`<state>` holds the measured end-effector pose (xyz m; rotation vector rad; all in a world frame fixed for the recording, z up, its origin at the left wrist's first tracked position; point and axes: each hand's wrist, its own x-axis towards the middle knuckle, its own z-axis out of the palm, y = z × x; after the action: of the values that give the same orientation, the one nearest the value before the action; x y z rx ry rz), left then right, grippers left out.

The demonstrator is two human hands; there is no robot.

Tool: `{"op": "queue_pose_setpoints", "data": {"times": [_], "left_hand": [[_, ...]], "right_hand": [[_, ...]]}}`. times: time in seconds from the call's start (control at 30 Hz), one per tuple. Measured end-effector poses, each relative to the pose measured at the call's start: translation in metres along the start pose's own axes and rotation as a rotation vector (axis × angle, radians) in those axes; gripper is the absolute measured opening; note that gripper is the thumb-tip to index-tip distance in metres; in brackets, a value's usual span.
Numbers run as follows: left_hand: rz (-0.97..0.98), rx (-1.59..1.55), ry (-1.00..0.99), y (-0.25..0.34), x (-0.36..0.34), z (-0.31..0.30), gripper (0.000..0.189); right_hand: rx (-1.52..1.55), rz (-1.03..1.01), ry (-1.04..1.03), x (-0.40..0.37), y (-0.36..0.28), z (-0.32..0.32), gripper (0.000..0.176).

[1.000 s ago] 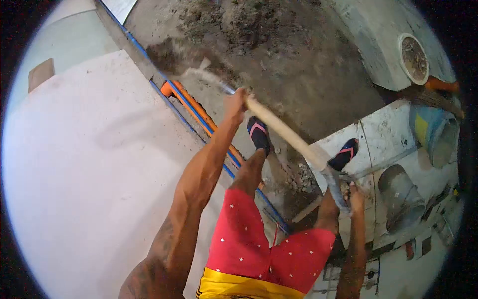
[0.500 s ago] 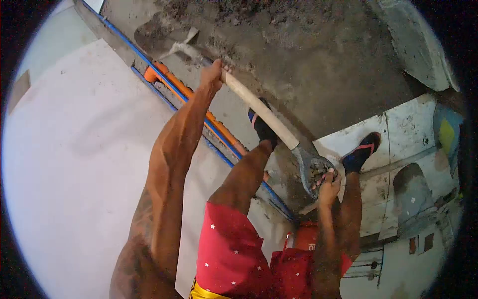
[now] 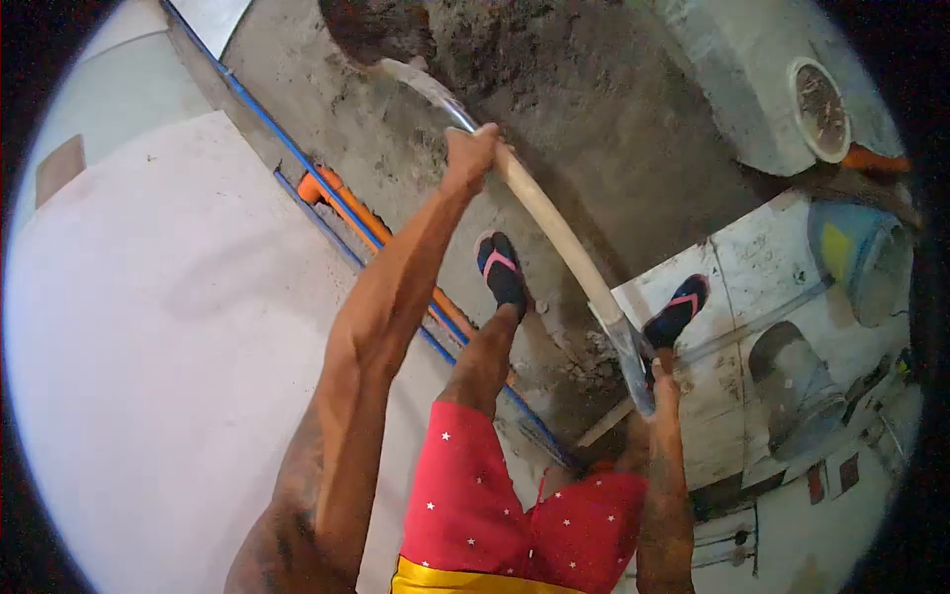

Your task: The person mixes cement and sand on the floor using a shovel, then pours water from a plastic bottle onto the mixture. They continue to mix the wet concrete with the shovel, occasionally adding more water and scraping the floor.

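A shovel with a pale wooden shaft (image 3: 554,233) runs diagonally across the middle of the view. My left hand (image 3: 473,156) is wrapped round the shaft low down, close to the metal socket. My right hand (image 3: 661,374) is closed on the grey D-shaped grip (image 3: 631,361), which is seen nearly edge-on; some of its fingers are hidden. At the top, the mud-coated blade end (image 3: 411,79) reaches into dark, damp sand or mortar (image 3: 614,109), and its tip cannot be made out.
My feet in flip-flops (image 3: 503,262) stand below the shaft. Along the left wall (image 3: 178,297) run blue conduits (image 3: 287,139) and an orange pipe (image 3: 356,213). White boards (image 3: 703,327) lie at right, near a round bucket (image 3: 821,109) and a clear bottle-like container (image 3: 871,262).
The blade has moved up and away into the dark material. My left hand has shifted up and right with the shaft. The grip has turned from face-on to nearly edge-on.
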<state>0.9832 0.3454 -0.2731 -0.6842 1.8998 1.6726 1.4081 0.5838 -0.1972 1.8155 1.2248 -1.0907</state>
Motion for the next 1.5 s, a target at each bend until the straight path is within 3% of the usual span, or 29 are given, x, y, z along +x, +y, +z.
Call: {"op": "queue_pose_setpoints", "data": {"times": [0.1,0.13,0.23,0.27,0.33,0.43,0.47,0.53,0.6,0.67,0.7,0.73,0.77,0.83,0.87,0.93,1.03,1.13,1.2,1.3,1.37,1.43,1.5], "left_hand": [[0.17,0.17,0.06,0.014,-0.026,0.026,0.024],[0.225,0.247,0.102,0.019,-0.035,0.036,0.023],[0.312,0.312,0.214,-0.004,-0.038,0.038,0.023],[0.169,-0.029,0.104,0.0,-0.058,0.04,0.023],[-0.054,-0.227,0.08,-0.013,-0.086,0.031,0.025],[-0.22,-0.432,0.147,-0.072,-0.11,0.019,0.027],[-0.314,-0.493,0.192,-0.084,-0.126,0.021,0.024],[-0.458,-0.582,0.252,-0.123,-0.148,0.026,0.019],[-0.554,-0.646,0.287,-0.177,-0.152,0.03,0.016],[-0.596,-0.689,0.33,-0.191,-0.15,0.046,0.016],[-0.621,-0.718,0.351,-0.198,-0.145,0.056,0.017],[-0.602,-0.825,0.226,-0.222,-0.128,0.057,0.02],[-0.587,-0.859,0.204,-0.226,-0.112,0.067,0.02],[-0.558,-0.838,0.207,-0.191,-0.088,0.083,0.021],[-0.543,-0.789,0.221,-0.169,-0.074,0.092,0.022],[-0.526,-0.795,0.147,-0.175,-0.017,0.089,0.022],[-0.398,-0.582,0.033,-0.104,0.039,0.092,0.02],[-0.307,-0.266,0.059,-0.063,0.044,0.089,0.023],[-0.296,-0.136,0.13,-0.046,0.043,0.084,0.027],[-0.246,-0.234,0.07,-0.033,0.002,0.078,0.03],[-0.173,-0.243,0.05,-0.027,-0.014,0.077,0.028],[-0.077,-0.175,0.034,-0.017,-0.019,0.086,0.03],[0.031,-0.02,0.045,-0.012,-0.026,0.084,0.036]], "right_hand": [[0.167,0.25,-0.221,0.003,0.008,-0.045,0.048],[0.706,0.14,-0.31,-0.013,0.025,-0.058,0.041],[-0.358,-0.901,-0.526,-0.013,0.017,-0.101,0.03],[-0.171,-0.631,-0.408,-0.014,0.012,-0.108,0.027],[0.178,-0.064,-0.163,-0.018,0.004,-0.122,0.021],[0.001,-0.369,-0.018,0.011,0.02,-0.16,0.022],[0.001,-0.364,-0.021,0.057,0.073,-0.209,0.022],[-0.554,-0.731,-0.001,0.158,0.107,-0.243,0.034],[-1.173,-0.698,0.185,0.137,0.048,-0.253,0.041],[-1.584,-1.189,0.501,0.198,0.047,-0.282,0.041],[-1.576,-1.23,0.608,0.203,0.028,-0.28,0.035],[-1.563,-1.265,0.724,0.197,-0.004,-0.275,0.031],[-1.578,-1.247,0.717,0.161,-0.022,-0.256,0.031],[-0.738,-0.73,0.286,0.184,-0.117,-0.256,0.03],[-0.32,-0.459,0.086,0.141,-0.138,-0.224,0.034],[-0.144,-0.551,0.067,0.121,-0.178,-0.191,0.036],[-0.084,-0.733,0.13,0.137,-0.216,-0.177,0.038],[0.058,-0.586,-0.026,0.134,-0.222,-0.172,0.04],[0.101,-0.551,-0.015,0.12,-0.211,-0.167,0.04],[0.259,-0.477,0.057,0.058,-0.181,-0.157,0.039],[0.166,-0.41,-0.037,0.083,-0.141,-0.177,0.037],[-0.028,-0.307,0.215,0.107,-0.102,-0.185,0.035],[-0.31,-0.653,0.079,0.109,-0.05,-0.189,0.035]]}}
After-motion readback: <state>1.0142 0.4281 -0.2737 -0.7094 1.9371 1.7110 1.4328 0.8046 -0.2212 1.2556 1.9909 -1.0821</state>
